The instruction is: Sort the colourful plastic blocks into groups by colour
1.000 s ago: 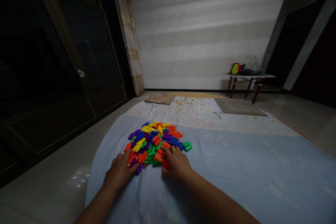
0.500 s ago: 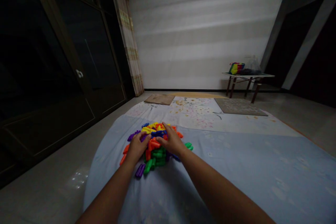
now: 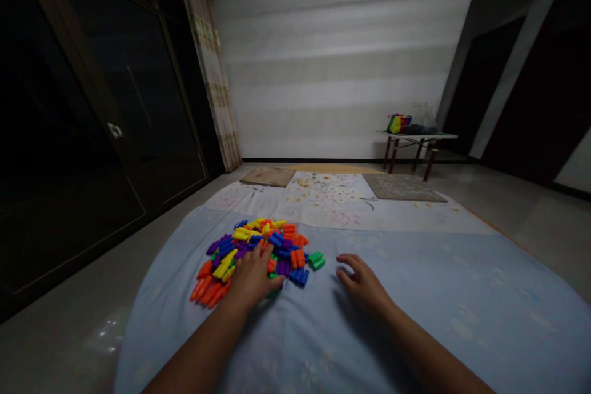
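Note:
A heap of bullet-shaped plastic toy blocks (image 3: pixel 242 234) in yellow, orange, blue, purple and green lies on the light blue cloth (image 3: pixel 415 277). Over the near side of the heap rests my left hand (image 3: pixel 253 276), palm down, thumb held apart from the fingers; it covers some pieces, and green shows beneath it. To the right, off the heap, my right hand (image 3: pixel 364 283) hovers above the cloth with thumb and fingers apart and nothing visible between them. A green block (image 3: pixel 316 260) lies at the heap's right edge, the piece nearest that hand.
Two flat boards, a brown one (image 3: pixel 268 176) and a grey patterned one (image 3: pixel 404 187), lie toward the cloth's far edge. Beyond, a small table (image 3: pixel 443 135) bears a colourful bag (image 3: pixel 399 124) and a clear plastic bag. Dark glass doors (image 3: pixel 92 135) stand at left.
My right hand has left the heap and moved right. My left hand stays on the heap, slightly lower. The blocks now lie more spread out, and the view has turned a little right.

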### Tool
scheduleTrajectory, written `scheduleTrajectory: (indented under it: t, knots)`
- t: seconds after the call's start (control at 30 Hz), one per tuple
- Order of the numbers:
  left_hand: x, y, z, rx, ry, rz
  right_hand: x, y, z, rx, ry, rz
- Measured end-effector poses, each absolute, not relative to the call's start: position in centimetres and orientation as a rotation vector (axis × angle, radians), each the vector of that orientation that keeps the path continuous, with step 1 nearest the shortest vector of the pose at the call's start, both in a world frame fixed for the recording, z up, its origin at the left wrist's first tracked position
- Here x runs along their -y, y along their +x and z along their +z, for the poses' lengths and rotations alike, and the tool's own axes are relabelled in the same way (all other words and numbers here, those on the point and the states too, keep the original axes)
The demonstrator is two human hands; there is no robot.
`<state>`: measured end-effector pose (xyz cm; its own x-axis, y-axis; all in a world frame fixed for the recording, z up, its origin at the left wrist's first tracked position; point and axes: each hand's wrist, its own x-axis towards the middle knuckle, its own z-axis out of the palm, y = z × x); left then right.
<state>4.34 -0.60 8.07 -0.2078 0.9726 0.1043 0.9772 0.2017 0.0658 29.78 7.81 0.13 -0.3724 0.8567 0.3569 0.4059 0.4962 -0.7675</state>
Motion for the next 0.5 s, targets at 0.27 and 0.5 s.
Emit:
scheduleTrajectory:
  t: [0.27,0.5]
  knots:
    - [0.2,4.4,8.2,2.452,-2.115,-0.016,-6.9,30.3,-0.8,1.936,-1.04,0.758]
    - [0.1,4.1,7.5,2.455,-2.126,-0.072,-6.5,30.3,-0.5,1.996,-1.035,0.753]
